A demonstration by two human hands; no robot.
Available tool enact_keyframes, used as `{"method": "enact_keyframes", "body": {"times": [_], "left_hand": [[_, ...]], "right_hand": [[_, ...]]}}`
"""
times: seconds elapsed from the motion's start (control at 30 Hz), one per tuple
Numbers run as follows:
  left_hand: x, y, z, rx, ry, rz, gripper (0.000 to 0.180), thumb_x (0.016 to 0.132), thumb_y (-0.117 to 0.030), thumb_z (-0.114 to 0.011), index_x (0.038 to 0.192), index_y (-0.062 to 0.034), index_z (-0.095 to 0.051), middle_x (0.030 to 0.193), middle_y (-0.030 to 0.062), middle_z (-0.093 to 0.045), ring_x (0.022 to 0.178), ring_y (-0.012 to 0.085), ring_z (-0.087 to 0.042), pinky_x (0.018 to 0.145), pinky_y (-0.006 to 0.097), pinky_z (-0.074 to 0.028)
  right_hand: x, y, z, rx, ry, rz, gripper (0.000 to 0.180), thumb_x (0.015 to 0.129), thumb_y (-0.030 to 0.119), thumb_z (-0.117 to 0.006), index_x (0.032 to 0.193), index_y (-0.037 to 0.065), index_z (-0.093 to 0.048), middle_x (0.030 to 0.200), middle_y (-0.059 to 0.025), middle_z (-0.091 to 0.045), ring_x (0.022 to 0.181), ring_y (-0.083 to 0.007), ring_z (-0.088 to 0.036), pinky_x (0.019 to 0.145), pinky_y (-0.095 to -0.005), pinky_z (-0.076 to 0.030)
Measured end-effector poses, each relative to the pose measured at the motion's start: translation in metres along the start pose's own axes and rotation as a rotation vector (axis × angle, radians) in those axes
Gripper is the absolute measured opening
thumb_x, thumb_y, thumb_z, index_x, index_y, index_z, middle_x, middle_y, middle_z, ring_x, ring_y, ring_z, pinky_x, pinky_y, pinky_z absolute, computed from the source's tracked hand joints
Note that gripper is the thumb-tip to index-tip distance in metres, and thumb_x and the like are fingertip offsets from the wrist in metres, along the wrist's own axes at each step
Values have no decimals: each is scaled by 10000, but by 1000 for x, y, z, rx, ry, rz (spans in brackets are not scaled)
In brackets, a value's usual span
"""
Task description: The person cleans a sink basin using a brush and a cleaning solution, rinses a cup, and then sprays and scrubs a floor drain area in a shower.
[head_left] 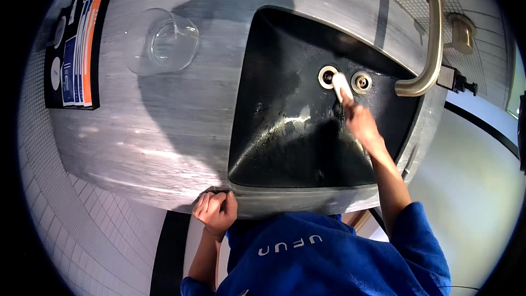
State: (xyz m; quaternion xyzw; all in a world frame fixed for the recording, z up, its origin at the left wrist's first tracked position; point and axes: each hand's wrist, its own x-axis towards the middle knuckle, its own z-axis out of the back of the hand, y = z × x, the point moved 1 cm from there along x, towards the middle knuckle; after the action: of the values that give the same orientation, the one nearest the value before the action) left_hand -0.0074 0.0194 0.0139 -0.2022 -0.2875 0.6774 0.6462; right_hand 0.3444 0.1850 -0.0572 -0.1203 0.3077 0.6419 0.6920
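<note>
While a dark panel with an orange band (82, 55) lies at the left of the grey surface (109, 137), a clear container (170, 46) sits near it. The left hand (215, 210) curls at the front edge; I cannot tell whether its grip holds anything. Within the black sink (279, 137), beside the left drain ring (323, 78), a white tool (339, 84) is held in the right hand's (361, 125) grip; a brass faucet (436, 33) arches rightmost.

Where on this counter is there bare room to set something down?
The widest bare patch of counter lies below the clear container and printed board, left of the sink, down to the front edge, near the left hand. It is crowded around the sink's metal rings, where the right hand holds a white tool.
</note>
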Motion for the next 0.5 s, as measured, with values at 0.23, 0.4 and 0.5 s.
{"method": "enact_keyframes", "body": {"times": [0.23,0.4,0.5], "left_hand": [[-1,1,-5,-8,7,24,153,710,-17,-683,707,-77,-543,541,55,-468,472,232,-492,451,326,-382],[11,-11,-8,-178,57,-40,144,694,33,-694,760,-51,-597,613,79,-553,500,224,-542,471,302,-436],[60,-67,-39,-418,295,76,177,752,26,-696,911,-24,-638,725,58,-582,580,111,-553,517,223,-438]], "right_hand": [[23,31,1,246,16,-23,421,970,225,-443,1388,187,-407,1110,-306,-549,1080,-375,-555,897,-421,-467],[-42,16,3,153,227,-19,372,951,199,-467,1315,131,-501,1112,-289,-565,1037,-412,-569,890,-448,-465],[-59,-40,24,383,-75,-217,414,962,143,-476,1374,164,-443,1211,-238,-560,1117,-323,-576,913,-372,-461]]}}
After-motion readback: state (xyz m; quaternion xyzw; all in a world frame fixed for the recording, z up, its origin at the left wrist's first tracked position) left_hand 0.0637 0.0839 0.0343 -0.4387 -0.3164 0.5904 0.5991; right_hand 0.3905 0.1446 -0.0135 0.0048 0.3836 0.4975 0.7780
